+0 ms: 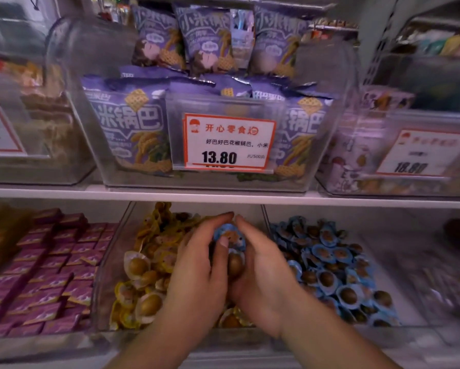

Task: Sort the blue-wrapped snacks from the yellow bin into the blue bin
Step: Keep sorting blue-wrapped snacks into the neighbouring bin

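Observation:
On the lower shelf, the yellow bin (111, 262) holds yellow-wrapped round snacks (141, 267). Right of it, the blue bin (266, 217) is filled with blue-wrapped snacks (327, 257). Both hands are over the right side of the yellow bin, cupped together. Between them sit blue-wrapped snacks (230, 237), one on top of another. My left hand (197, 270) curls round them from the left, thumb on the front. My right hand (261, 272) curls round them from the right.
A bin of purple boxed sweets (50, 267) stands at lower left. Above the white shelf edge (223, 197), a clear bin of purple snack bags (127, 123) carries a 13.80 price tag (227, 141). Further clear bins flank it.

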Tool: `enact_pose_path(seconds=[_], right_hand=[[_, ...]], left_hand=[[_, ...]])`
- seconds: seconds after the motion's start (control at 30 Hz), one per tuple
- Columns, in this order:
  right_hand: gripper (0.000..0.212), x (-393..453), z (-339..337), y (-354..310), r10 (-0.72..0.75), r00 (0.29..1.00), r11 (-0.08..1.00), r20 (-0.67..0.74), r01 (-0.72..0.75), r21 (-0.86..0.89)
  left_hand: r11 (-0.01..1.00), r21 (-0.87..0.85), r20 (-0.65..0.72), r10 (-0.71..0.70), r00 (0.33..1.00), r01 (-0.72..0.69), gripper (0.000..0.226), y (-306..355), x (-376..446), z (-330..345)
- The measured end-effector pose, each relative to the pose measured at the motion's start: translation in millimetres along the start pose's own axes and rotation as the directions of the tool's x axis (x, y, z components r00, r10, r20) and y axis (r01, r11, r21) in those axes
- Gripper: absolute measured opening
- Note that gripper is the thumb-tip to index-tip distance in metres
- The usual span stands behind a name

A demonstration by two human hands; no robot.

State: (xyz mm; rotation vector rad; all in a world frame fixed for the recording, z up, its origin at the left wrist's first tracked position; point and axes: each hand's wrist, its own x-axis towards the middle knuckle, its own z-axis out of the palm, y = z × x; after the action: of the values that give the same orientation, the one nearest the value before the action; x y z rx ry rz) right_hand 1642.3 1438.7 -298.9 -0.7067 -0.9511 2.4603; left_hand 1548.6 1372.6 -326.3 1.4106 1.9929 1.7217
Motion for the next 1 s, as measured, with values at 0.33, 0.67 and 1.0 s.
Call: enact_pose_path(seconds=[0.33, 0.67, 1.0], right_hand=[[0.022, -29.4, -53.6, -54.0, -0.330, 0.936, 0.911, -0.122, 0.282, -0.301], [0.034, -63.6, -156.8, -133.3, -0.244, 0.948, 0.336, -0.205, -0.116, -0.935], [0.021, -43.9, -106.9, -103.6, -0.755, 0.656, 0.267, -0.015, 0.286, -0.920]], left_hand=[[0.967, 0.036, 0.334, 0.225, 0.915, -0.251, 0.061, 23.8, -14.2, 23.2], [0.912, 0.304, 0.501, 0.093, 0.860, -0.276, 0.039, -21.1, 8.6, 25.1], [0.729, 0.531, 0.651, -0.024, 0.759, -0.432, 0.036, -35.1, 16.3, 1.9]])
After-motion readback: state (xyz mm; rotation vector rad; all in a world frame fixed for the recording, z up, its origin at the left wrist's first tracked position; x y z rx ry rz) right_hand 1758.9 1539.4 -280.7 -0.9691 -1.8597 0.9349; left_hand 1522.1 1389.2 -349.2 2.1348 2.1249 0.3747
